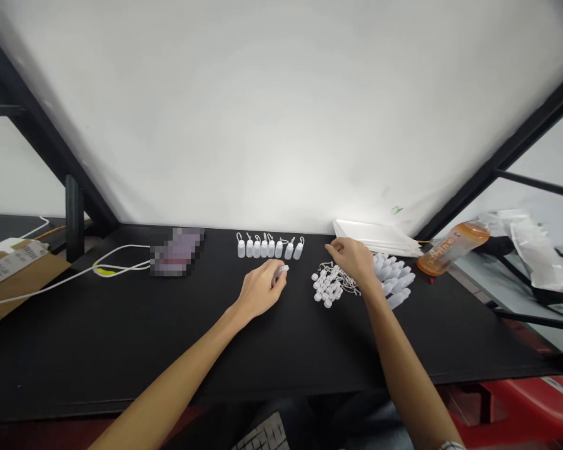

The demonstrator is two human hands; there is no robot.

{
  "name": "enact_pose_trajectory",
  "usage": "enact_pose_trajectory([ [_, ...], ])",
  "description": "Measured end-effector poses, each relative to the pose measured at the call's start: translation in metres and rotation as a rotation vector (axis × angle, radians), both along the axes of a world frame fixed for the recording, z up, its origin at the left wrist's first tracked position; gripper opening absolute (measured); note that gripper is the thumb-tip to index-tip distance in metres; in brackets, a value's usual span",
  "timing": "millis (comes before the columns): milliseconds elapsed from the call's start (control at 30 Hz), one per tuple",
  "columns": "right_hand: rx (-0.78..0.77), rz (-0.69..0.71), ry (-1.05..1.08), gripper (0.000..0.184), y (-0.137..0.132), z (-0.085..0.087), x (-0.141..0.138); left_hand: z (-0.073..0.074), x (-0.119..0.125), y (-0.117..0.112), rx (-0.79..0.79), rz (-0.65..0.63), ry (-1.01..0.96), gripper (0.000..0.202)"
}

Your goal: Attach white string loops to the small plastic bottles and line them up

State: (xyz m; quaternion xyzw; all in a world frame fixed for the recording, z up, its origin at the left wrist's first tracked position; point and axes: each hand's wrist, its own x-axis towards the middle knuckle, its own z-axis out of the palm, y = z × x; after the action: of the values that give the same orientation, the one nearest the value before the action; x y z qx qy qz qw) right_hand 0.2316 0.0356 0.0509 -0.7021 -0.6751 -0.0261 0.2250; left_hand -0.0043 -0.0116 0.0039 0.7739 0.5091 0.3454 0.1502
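Small white plastic piece [280,270] sits pinched in our left hand [260,289], fingers clenched round it; a firm fingertip pinch suits a part this small. Our right hand [351,259] is released, just above a heap of white round caps on thin strings [328,286]. Nearby: row of upright white plastic bottles [267,247], loose white bottles [393,276], matte black tabletop [169,337].

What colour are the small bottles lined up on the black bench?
The small bottles are white, seen best in the head view.
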Motion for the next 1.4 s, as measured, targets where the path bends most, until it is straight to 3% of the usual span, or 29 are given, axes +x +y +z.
enact_pose_trajectory([
  [167,-0.208,-0.077,-0.138,0.017,0.007,-0.009,0.015,0.0,0.0,0.0,0.018,-0.043,0.029,0.021],
  [433,-0.246,-0.007,-0.138,0.02,0.016,-0.024,0.014,0.007,-0.002,0.0,0.033,0.0,0.075,0.021],
  [600,-0.141,-0.008,-0.183,0.03,0.009,-0.023,0.0,0.004,-0.004,0.002,0.021,-0.019,0.069,0.025],
  [800,0.016,0.003,-0.12,0.029,0.001,-0.017,-0.018,0.003,-0.001,0.001,-0.021,-0.071,0.059,0.028],
  [900,0.071,0.068,0.036,0.025,0.001,-0.018,-0.023,0.005,0.003,-0.002,-0.042,-0.111,0.053,0.031],
  [1000,0.077,0.234,0.371,0.018,0.002,-0.022,-0.029,0.005,0.005,-0.004,-0.087,-0.141,0.028,0.034],
  [1067,0.026,0.389,0.62,0.013,0.001,-0.024,-0.034,0.005,0.007,-0.004,-0.132,-0.17,-0.012,0.036],
  [1167,-0.126,0.537,0.871,0.023,-0.001,-0.026,-0.041,0.006,0.008,-0.004,-0.177,-0.17,-0.099,0.037],
  [1300,-0.303,0.559,1.047,0.03,-0.008,-0.024,-0.046,0.006,0.009,-0.002,-0.264,-0.108,-0.287,0.036],
  [1400,-0.354,0.561,1.111,0.031,-0.013,-0.022,-0.051,0.008,0.009,-0.001,-0.376,-0.094,-0.463,0.034],
])
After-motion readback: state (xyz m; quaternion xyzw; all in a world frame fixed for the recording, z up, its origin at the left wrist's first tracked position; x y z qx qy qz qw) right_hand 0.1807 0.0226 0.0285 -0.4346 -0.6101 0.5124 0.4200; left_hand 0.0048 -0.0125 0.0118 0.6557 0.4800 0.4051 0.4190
